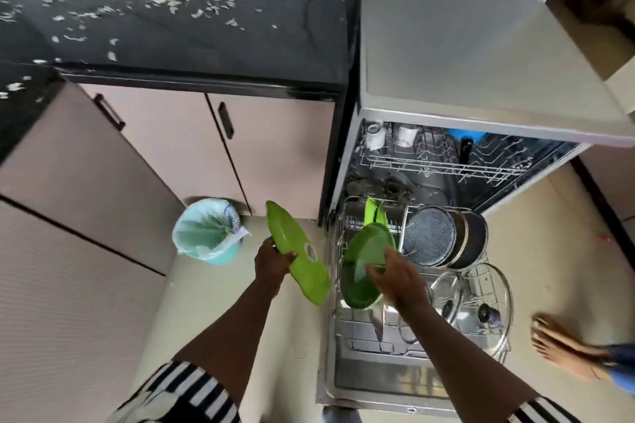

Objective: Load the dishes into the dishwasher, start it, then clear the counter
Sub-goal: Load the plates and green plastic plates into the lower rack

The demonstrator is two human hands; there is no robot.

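Bench (178, 31), upper left: a black top strewn with pale scraps, above pink cupboard doors (165, 148). Below the doors, on the floor, stands a bin (206, 237) lined with a pale bag. Of the two hands, the left hand (273, 259) grasps a light green oblong plate (302, 261) by its near edge and holds it tilted above the floor, just left of the open dishwasher (446, 55). The right hand (398, 280) has its fingers curled over the rim of a darker green bowl (364, 264), which is held on edge over the front left part of the pulled-out lower rack (347, 323); whether a second bowl lies nested against it cannot be told. Behind the bowl a second light green plate (372, 211) stands upright in the rack. To its right two dark pans (429, 235) lean on edge, touching each other, and a glass lid (481, 306) lies nearer the front. The upper rack (439, 165) holds white cups (374, 136) at left and a blue item (465, 134) further right. At far right, a bare foot (563, 343) rests on the floor.
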